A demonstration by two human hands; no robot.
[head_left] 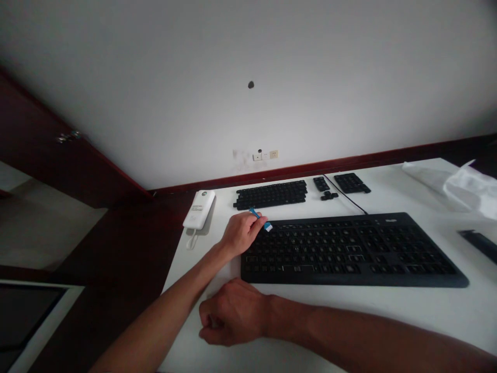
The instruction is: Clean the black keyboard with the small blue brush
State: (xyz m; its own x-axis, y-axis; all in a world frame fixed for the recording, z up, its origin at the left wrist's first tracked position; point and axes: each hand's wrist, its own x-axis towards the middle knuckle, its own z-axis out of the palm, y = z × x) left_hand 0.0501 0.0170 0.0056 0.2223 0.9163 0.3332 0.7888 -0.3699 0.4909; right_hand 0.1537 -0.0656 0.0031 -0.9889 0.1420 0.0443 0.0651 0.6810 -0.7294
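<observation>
a small blue brush is gripped in the left hand, the fingers closed around its handle and its pale bristle end laid at the far left corner of the black keyboard. the handle is seen sticking out behind the knuckles, angled away from the keyboard.

the right hand is rested on the white table just in front of the keyboard's near left corner. its fingers are curled loosely inward into a half fist; nothing is seen held in it, though the palm side is hidden. the right forearm is laid along the table parallel to the keyboard's front edge.

the keyboard is set flat on the table, and its cable is run from its back edge toward the wall.

behind the keyboard, a long block of loose black keycaps is laid out in rows. to the right of that block, also behind the keyboard, a small group of keycaps and a squarer group are placed on either side of the cable.

a white handset-like device is lain left of the keyboard, near the table's edge. right of the keyboard, a dark flat object is partly seen, and crumpled white plastic is lain beyond it.
</observation>
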